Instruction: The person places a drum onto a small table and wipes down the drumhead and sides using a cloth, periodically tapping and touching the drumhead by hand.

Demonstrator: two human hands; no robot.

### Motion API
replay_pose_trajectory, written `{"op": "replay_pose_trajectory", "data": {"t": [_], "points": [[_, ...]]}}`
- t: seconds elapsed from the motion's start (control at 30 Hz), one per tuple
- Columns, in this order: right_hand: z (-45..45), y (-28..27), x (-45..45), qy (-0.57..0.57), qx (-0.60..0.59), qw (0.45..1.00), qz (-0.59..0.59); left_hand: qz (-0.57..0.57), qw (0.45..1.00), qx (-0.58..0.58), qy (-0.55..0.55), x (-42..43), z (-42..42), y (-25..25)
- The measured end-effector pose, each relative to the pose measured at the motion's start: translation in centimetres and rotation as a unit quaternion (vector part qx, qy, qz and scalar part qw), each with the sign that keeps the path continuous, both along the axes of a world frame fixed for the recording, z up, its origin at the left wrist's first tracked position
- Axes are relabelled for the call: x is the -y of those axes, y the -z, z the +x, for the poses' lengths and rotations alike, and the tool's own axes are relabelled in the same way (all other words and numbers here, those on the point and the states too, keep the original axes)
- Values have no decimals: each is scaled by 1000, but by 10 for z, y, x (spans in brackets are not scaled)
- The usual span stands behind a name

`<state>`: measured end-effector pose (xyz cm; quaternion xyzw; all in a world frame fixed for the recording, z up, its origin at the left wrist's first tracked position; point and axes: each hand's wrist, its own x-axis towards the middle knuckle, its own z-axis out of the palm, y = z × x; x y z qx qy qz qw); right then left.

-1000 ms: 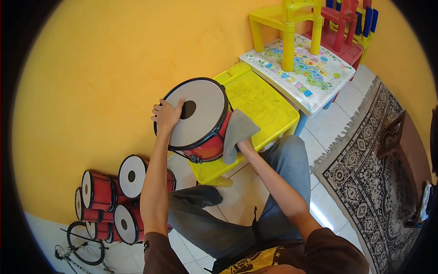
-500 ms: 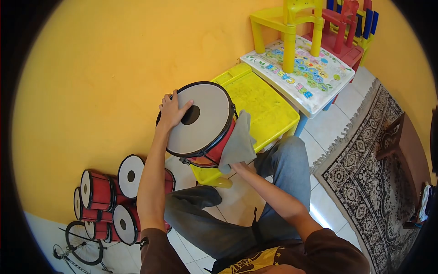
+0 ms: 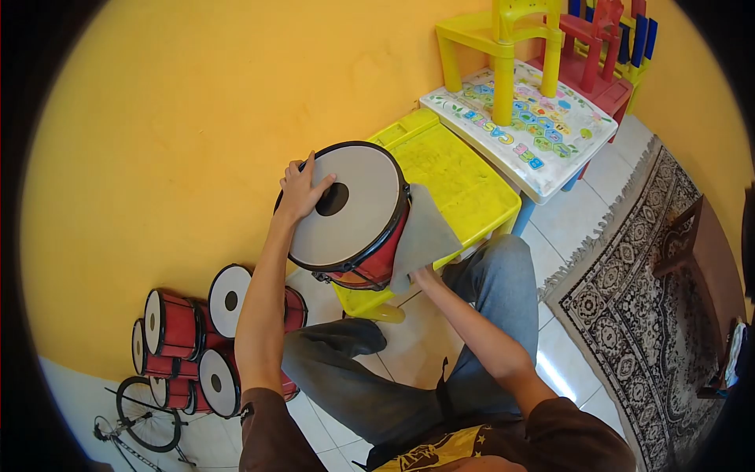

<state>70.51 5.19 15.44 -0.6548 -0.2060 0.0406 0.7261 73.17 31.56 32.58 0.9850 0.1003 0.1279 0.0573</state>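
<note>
A red snare-style drum [image 3: 362, 224] with a pale head, black rims and a dark centre spot rests tilted on the yellow table [image 3: 464, 185]. Fingers of my left hand [image 3: 301, 191] hook over its far left rim, the thumb lying on the head near the spot. At the drum's lower right side, my right hand [image 3: 422, 277] grips a grey cloth [image 3: 425, 236] against the red shell. Most of that hand's fingers are hidden behind the cloth.
Several red drums [image 3: 174, 326] are stacked at left beside a bicycle [image 3: 149, 421]. A white printed table [image 3: 543, 177] bearing a yellow chair [image 3: 503, 71] adjoins the yellow one. At right lie a patterned rug [image 3: 613, 322] and brown wooden furniture [image 3: 704, 275]. An orange wall [image 3: 197, 134] stands behind.
My right hand and the cloth have shifted slightly right along the drum's side, and the cloth's loose corner flares outward. My left hand keeps its place on the rim.
</note>
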Motion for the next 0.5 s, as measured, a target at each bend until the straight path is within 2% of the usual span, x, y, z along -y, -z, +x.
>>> {"op": "replay_pose_trajectory", "data": {"t": [0.17,0.27,0.37,0.5], "points": [[-39,0,12,-18,28,999,29,-2,999,-43,26,5,5,-9],[-41,6,0,-37,28,998,38,39,999,-37,6,-4,11,-3],[-42,15,-15,-63,13,997,38,88,968,-61,-227,12,7,-3],[-60,24,-21,-91,-4,995,40,8,966,-104,-238,21,1,-16]]}}
